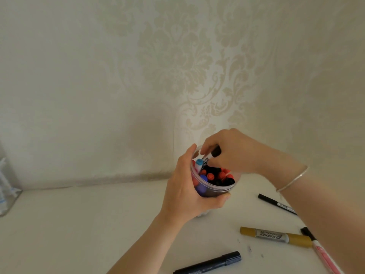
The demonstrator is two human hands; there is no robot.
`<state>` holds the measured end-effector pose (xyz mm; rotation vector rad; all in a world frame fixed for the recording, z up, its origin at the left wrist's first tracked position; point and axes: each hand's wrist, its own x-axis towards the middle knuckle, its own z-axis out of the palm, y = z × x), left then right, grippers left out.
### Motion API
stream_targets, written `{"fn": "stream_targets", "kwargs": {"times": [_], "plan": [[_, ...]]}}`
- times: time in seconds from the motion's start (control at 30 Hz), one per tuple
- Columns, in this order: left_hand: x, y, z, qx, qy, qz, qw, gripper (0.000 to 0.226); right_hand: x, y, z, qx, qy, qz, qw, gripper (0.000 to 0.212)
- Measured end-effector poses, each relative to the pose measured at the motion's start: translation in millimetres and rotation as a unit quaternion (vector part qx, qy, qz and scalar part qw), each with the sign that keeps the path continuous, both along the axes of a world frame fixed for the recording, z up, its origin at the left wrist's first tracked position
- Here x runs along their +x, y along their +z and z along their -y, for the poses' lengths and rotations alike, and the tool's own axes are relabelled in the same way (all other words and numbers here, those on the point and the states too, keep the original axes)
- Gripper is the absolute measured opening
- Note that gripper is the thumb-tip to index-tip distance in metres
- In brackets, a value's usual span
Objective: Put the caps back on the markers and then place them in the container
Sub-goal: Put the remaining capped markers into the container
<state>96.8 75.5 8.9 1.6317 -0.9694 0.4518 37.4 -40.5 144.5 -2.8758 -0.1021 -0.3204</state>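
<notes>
Entry, head view. My left hand [187,186] was wrapped round the clear container [214,189], fingers curled about its far side and thumb across the near wall, holding it tilted toward me above the table [98,224]. My right hand [227,153] pinched a black-capped marker [209,157] over the container's mouth, its other end pointing down-left into the pack. The container was already crowded with capped markers [217,177], red, black and blue ends up.

Risks from here: the pack looked tight, so the incoming marker might jam across the tops rather than slide between them, and pushing hard could tip the tilted container or lever a neighbour out. A blue-tipped marker [199,162] stood proud at the left rim, right beside the entry path; it could be knocked loose. Whether the held marker's cap was fully seated I could not tell, since my fingers covered part of it.

Around: four markers lay on the table to the right and near side: a thin black one [276,203] farthest, a yellow marker [276,236], a pink marker [325,258] partly under my right forearm, and a dark marker [209,264] nearest. All appeared capped. My right forearm, with a bracelet [292,179], crossed above them. Some clear packaging [6,186] sat at the far left edge.
</notes>
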Motion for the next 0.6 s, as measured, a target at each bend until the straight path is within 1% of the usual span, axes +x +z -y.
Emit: {"fn": "stream_targets", "kwargs": {"times": [0.07,0.1,0.17,0.2,0.23,0.33,0.37,0.4,0.43,0.5,0.53,0.6], "plan": [[-0.7,0.9,0.7,0.005,0.005,0.005,1.000,0.112,0.4,-7.2,0.9,-0.005,-0.019,-0.007,1.000,0.022],[-0.4,1.1,1.1,0.005,0.007,0.002,1.000,0.112,-0.9,-7.7,1.6,0.020,-0.033,0.001,0.999,0.022],[0.3,0.6,1.0,-0.001,0.012,-0.006,1.000,0.112,-2.5,-4.3,4.7,0.090,-0.071,0.060,0.992,0.017],[0.0,0.7,0.8,-0.006,0.015,-0.009,1.000,0.111,-2.4,-3.0,5.0,0.104,-0.093,0.093,0.986,0.013],[-0.2,0.9,1.3,-0.007,0.018,-0.009,1.000,0.111,-1.3,-3.1,3.5,0.093,-0.110,0.109,0.983,0.012],[-1.7,0.0,5.9,0.005,0.027,0.013,1.000,0.113,5.3,-18.0,-8.9,-0.039,-0.134,0.081,0.987,0.014],[-2.2,-0.9,6.9,0.001,0.027,0.013,1.000,0.113,6.3,-22.8,-11.7,-0.053,-0.132,0.076,0.987,0.016],[-2.6,-1.4,7.1,-0.005,0.027,0.008,1.000,0.113,6.7,-24.9,-12.0,-0.034,-0.120,0.070,0.990,0.018],[-1.9,-1.2,6.9,-0.012,0.029,0.005,0.999,0.113,5.3,-23.3,-10.7,0.016,-0.105,0.066,0.992,0.018],[-0.5,0.4,6.0,-0.016,0.039,0.013,0.999,0.111,0.3,-18.5,-8.0,0.115,-0.089,0.072,0.987,0.012],[-0.3,1.2,5.9,-0.016,0.044,0.018,0.999,0.110,-0.4,-17.5,-6.4,0.111,-0.084,0.066,0.988,0.011],[-1.4,1.6,7.0,-0.019,0.048,0.020,0.998,0.108,-2.3,-18.3,-7.3,0.071,-0.085,0.040,0.993,0.017]]}}
